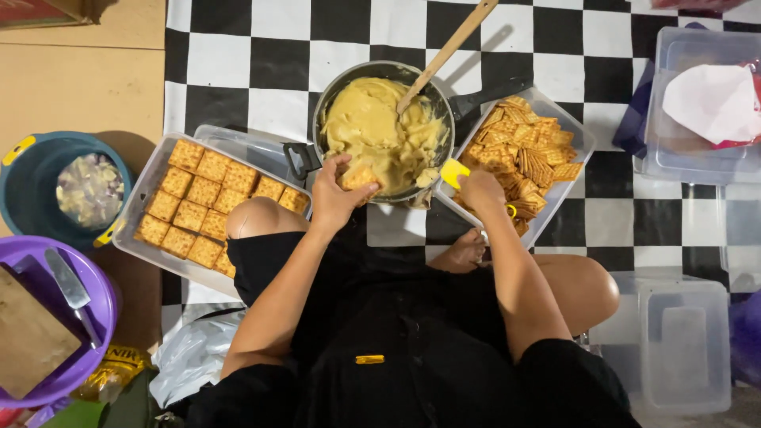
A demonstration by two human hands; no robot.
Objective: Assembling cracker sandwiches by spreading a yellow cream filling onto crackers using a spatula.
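Fingers of our left hand (339,192) are pinching one square cracker (361,176), the grip closed around its edges so the cracker is sitting flat over the near rim of the dark pan (333,89). Our right hand (480,189) is wrapping shut on a yellow-bladed spatula (454,171), whose blade is pointing toward ten o'clock, at the pan's edge and the held cracker.

Moving outward from the left grip, the thick yellow cream (376,127) is lying at twelve o'clock from the cracker, filling the pan, so the spatula blade is sitting just beside both the cream and the cracker, at about three o'clock of the cracker. A wooden spoon (448,51) is resting in the cream, its long handle running up toward one o'clock.

At nine o'clock from the left hand, just beyond our knee, we are seeing the clear tray (131,214) with crackers laid flat in rows (198,210); the left hand is the nearer one to it. At three o'clock from the right hand, the second clear tray (583,143) is holding a loose heap of plain crackers (523,154), and the right hand is touching its near end.

Everything is standing on the black-and-white chequered floor mat (238,55). Farther left, a teal pot (32,178) and a purple basin (95,293) are sitting well apart from both hands.
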